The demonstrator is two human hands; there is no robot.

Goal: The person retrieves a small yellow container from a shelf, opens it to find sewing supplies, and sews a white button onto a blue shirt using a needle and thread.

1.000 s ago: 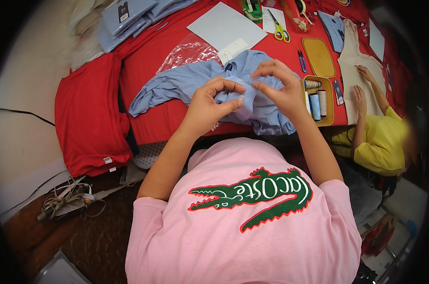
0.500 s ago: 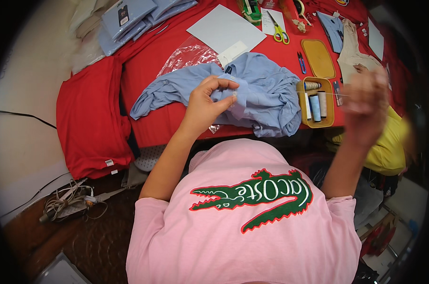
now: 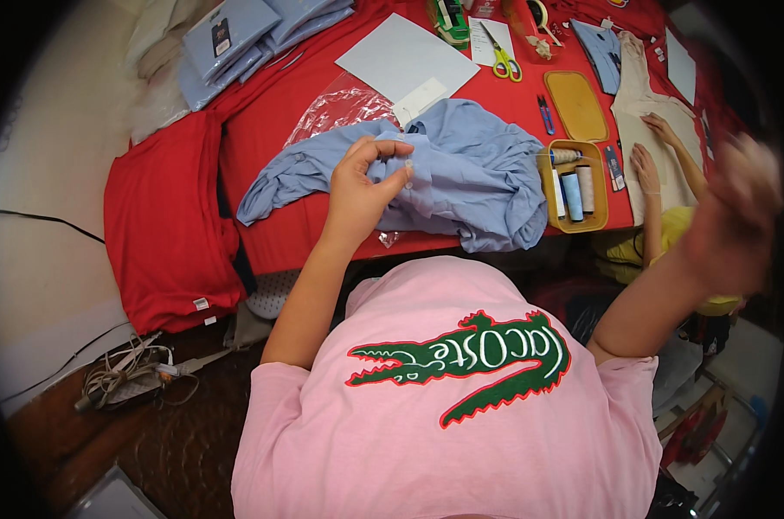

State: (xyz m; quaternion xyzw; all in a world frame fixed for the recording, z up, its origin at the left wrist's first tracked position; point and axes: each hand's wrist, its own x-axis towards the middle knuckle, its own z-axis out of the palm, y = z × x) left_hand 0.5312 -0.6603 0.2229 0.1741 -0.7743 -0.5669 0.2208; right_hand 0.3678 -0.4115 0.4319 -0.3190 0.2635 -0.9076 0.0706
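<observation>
A light blue shirt (image 3: 487, 173) lies bunched on the red-covered table. My left hand (image 3: 362, 182) pinches its button placket between thumb and fingers, with small pale buttons showing beside the fingertips. A white tag (image 3: 420, 101) lies just beyond the collar area. Out at the far right, my right hand (image 3: 738, 216) is raised and smeared by motion, so its fingers and anything in them cannot be made out. Nearer the shirt's right side, a yellow box (image 3: 580, 227) holds several thread spools, among them a blue spool (image 3: 572, 197).
Beyond the box lie its yellow lid (image 3: 576, 108), thread snips (image 3: 546, 115) and yellow-handled scissors (image 3: 506, 65). Another person's hands (image 3: 647, 169) rest on a beige garment (image 3: 627, 104) at right. Folded red garments (image 3: 163, 225) hang over the left edge; packed blue shirts (image 3: 232, 39) stand behind.
My right hand has swung outward to the right and slightly down, uncovering the other person's hands. My left hand has shifted slightly left, still on the shirt.
</observation>
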